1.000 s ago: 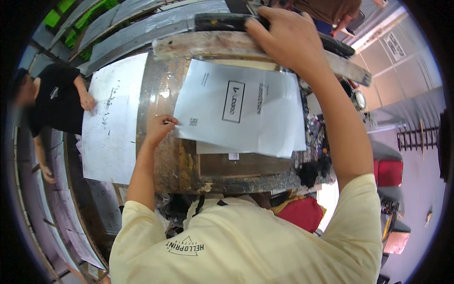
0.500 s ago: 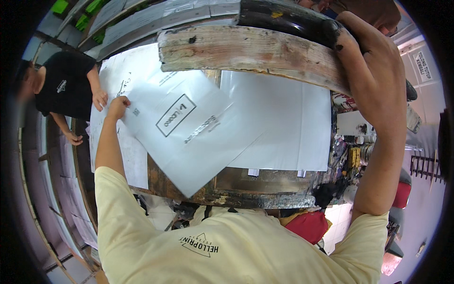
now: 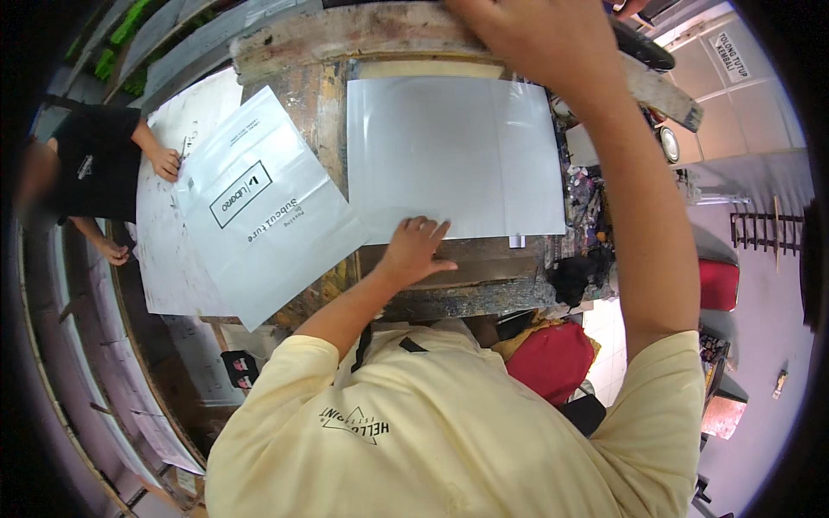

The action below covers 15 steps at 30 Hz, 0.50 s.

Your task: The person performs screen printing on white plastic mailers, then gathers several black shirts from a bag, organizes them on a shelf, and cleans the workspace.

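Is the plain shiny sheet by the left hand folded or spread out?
Spread out: the plain sheet lies flat, its far corners wide apart, the left hand at its near edge.

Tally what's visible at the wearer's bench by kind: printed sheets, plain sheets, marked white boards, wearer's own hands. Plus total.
Printed sheet: 1
Plain sheet: 1
Marked white board: 1
Wearer's hands, left hand and right hand: 2
Total: 5
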{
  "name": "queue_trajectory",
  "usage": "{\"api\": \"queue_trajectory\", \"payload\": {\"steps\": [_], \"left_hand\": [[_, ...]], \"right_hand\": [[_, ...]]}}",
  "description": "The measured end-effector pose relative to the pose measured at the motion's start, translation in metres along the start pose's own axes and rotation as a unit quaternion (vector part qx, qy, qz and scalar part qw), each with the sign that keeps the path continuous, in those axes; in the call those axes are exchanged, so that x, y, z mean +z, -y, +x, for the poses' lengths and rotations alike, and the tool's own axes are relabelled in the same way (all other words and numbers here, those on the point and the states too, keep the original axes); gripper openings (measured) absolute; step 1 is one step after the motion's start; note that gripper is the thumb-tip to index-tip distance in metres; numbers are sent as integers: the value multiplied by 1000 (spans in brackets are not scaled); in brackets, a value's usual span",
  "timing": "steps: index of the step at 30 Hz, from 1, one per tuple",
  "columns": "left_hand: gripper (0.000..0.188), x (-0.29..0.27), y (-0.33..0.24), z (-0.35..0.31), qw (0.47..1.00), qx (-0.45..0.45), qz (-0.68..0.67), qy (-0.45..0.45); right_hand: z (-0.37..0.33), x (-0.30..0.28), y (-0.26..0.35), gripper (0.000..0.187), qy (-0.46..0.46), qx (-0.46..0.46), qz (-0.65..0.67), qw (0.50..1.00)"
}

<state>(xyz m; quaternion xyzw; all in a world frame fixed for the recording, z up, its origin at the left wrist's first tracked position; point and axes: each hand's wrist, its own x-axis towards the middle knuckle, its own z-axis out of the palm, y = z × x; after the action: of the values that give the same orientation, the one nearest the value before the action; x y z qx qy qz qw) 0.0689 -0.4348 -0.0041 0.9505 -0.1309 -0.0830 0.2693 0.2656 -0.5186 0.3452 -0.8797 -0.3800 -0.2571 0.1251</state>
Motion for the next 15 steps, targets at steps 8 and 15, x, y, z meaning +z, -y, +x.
{"api": "queue_trajectory", "payload": {"steps": [8,15], "left_hand": [[106,-210,-8,-67,801,-109,-502,-307],[87,-40,59,-107,916,-255,-229,-207]], "right_hand": [[-125,42,23,71,95,-24,-42,994],[-268,132,28,38,340,16,98,935]]}}
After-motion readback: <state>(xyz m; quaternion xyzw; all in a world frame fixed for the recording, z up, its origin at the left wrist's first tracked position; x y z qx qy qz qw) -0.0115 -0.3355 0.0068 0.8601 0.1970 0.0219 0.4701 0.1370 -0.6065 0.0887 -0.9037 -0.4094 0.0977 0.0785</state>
